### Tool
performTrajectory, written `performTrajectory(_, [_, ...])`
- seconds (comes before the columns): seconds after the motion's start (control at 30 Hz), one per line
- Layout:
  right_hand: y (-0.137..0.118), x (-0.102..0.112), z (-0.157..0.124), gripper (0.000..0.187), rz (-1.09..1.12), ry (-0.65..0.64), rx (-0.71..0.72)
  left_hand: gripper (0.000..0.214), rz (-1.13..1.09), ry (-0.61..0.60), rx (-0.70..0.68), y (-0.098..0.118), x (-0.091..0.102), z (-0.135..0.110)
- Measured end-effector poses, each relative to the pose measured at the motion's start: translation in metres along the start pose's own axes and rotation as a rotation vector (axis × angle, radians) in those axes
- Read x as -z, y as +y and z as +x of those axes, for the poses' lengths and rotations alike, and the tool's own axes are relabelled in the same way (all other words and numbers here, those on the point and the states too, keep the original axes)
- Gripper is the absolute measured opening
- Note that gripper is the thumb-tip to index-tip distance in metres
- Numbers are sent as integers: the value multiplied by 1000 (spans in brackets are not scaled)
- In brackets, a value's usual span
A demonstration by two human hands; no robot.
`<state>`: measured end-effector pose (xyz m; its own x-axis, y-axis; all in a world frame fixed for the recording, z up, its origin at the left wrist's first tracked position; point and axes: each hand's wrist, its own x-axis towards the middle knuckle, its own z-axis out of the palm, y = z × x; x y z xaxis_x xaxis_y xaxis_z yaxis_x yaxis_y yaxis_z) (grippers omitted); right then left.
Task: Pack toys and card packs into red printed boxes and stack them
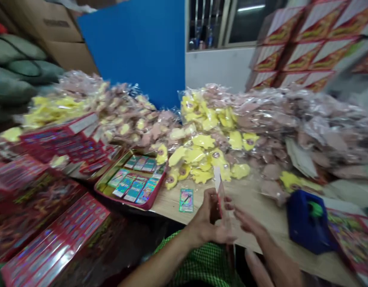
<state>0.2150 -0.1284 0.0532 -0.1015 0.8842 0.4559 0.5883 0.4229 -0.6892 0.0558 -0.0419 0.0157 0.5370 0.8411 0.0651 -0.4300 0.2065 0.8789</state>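
Observation:
My left hand [209,221] is closed around a thin upright sheet [219,187], red-edged with a white top, seen edge-on at the near edge of the wooden table [258,207]. My right hand [246,221] sits just to its right, fingers stretched toward the sheet and touching its lower part. A single small green card [186,200] lies flat on the table left of my hands. Behind them lies a heap of bagged yellow toys [208,155].
A red tray [131,181] holds several colourful cards at the left. A blue tape dispenser [308,225] stands at the right. Bagged pink toys [291,119] pile along the back. Red printed boards [52,243] stack at the lower left, cartons [306,44] at the upper right.

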Motion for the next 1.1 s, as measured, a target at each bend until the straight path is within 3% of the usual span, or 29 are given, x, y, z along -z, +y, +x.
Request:
performTrajectory(0.07, [0,6,17,45,-37,3,73,103,28,-185,45,6,8,-11])
performTrajectory(0.13, [1,12,30,31,-21,0,136,108,19,-277,72,7,11,-21])
performTrajectory(0.2, [3,17,36,22,30,0,131,102,-60,-201,92,7,11,-27])
performTrajectory(0.3, [10,17,33,28,174,31,-66,80,-156,34,129,11,7,-29])
performTrajectory(0.37, [15,10,28,45,388,-86,-254,74,-171,139,149,15,3,-27])
performTrajectory(0.43, [21,0,23,43,633,-199,-409,69,-169,214,169,18,-1,-23])
performTrajectory(0.47, [24,-5,22,39,737,-191,-469,65,-161,248,183,18,-3,-21])
performTrajectory(0.53, [30,-15,21,33,896,-54,-551,54,-136,310,207,14,-7,-16])
performTrajectory(0.63, [37,-21,21,35,1015,82,-603,49,-107,341,183,4,-8,-12])
performTrajectory(0.83, [49,-17,18,45,957,218,-573,55,-20,223,230,-15,-5,-13])
performTrajectory(0.97, [55,-26,-1,64,664,140,-611,80,113,430,36,-28,-3,-21])
performTrajectory(1.1, [57,-35,-18,49,592,79,-588,62,415,518,-24,-35,2,-34])
